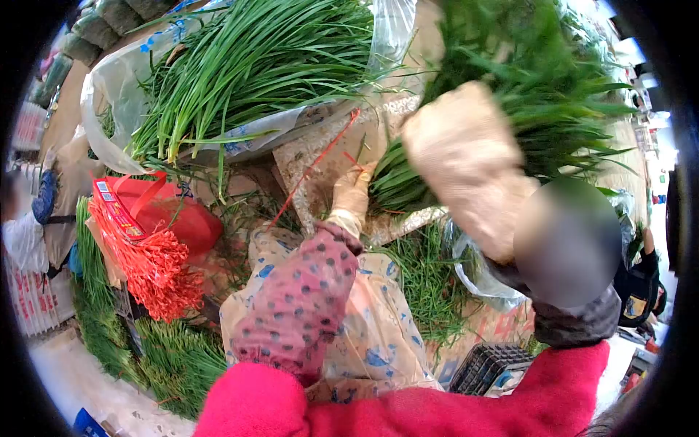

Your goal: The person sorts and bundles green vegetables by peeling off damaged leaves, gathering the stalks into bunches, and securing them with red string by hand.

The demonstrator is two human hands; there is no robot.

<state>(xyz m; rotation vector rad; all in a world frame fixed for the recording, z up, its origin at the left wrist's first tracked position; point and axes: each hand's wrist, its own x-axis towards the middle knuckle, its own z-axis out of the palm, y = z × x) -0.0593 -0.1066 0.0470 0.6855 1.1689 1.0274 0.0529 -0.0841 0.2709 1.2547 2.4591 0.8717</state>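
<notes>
My left hand (351, 195), in a light tan glove, has its fingers closed at the stem end of a bunch of garlic chives (397, 178). A short red end shows at its fingertips, and a long red tie strip (314, 166) slants across the board beside it. My right hand (466, 138), also gloved, lies across the bunch and is smeared by motion; its fingers cannot be made out. The leaves fan out blurred to the upper right. Under the bunch is a speckled board (297, 156), partly covered.
Loose garlic chives (255, 65) fill a clear plastic bag (109, 124) at upper left. A bundle of red ties (156, 266) hangs at left, above tied bunches (178, 357). Cut leaves (426, 280) lie at right near a black crate (488, 364). A person (65, 197) is at far left.
</notes>
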